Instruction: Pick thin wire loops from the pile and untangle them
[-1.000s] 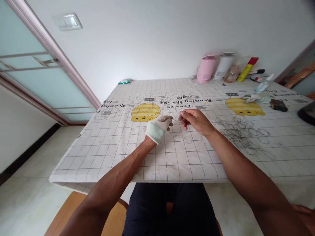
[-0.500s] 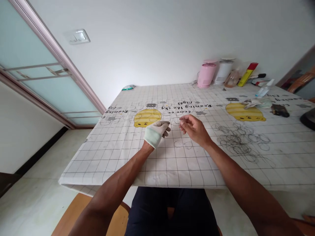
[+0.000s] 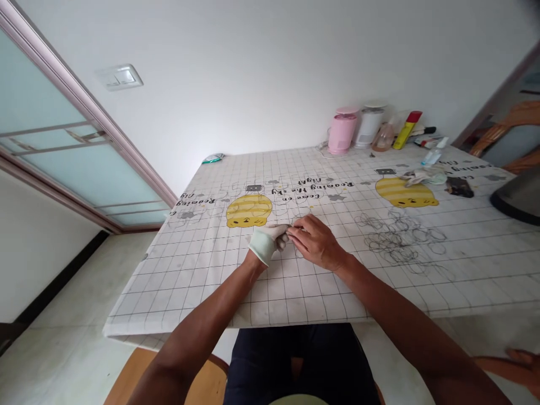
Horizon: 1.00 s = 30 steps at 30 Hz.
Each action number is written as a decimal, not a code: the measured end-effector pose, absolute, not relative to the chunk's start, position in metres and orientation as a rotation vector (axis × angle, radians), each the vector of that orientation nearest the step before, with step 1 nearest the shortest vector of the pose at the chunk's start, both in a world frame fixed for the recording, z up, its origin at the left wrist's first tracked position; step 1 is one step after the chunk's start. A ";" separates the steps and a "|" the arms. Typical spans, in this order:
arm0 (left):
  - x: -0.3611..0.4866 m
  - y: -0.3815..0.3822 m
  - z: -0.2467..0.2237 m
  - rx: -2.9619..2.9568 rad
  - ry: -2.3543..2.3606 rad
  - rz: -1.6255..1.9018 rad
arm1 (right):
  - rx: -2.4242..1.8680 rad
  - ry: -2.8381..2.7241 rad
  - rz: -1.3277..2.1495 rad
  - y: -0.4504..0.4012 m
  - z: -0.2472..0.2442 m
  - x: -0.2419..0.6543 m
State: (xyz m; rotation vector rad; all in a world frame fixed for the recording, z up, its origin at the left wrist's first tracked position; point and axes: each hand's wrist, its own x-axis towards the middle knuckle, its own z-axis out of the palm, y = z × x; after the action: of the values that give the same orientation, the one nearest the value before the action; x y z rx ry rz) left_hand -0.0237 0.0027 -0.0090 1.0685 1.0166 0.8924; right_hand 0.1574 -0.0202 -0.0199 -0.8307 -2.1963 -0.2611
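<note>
My left hand [image 3: 273,237], in a pale glove with a light green cuff, is closed in a pinch just above the table. Against its fingertips my bare right hand [image 3: 313,241] is pinched too. Between them is a thin wire [image 3: 298,253], of which only faint curved bits show near the fingers; most of it is hidden. To the right of my hands lies a loose tangle of thin dark wire loops [image 3: 399,242] on the tablecloth [image 3: 202,281].
Along the wall stand a pink cylindrical device [image 3: 342,132], a white one [image 3: 370,126] and several bottles. At right are a crumpled glove [image 3: 428,175], a dark small object [image 3: 459,187] and a large dark-rimmed metallic object [image 3: 517,197]. A green-edged packet [image 3: 213,158] lies at the back left.
My right hand has moved left and down to meet my left hand; the gap between their fingertips has closed. The camera view has shifted slightly.
</note>
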 end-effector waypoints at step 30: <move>-0.039 0.021 -0.025 1.173 0.827 0.837 | -1.049 -1.701 0.838 -0.023 -0.005 0.172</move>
State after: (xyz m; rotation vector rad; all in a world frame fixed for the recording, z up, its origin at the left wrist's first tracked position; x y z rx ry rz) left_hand -0.0390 0.0206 -0.0251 1.1730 0.8272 0.8369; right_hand 0.1719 -0.0232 -0.0049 -1.0487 -1.7009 0.8377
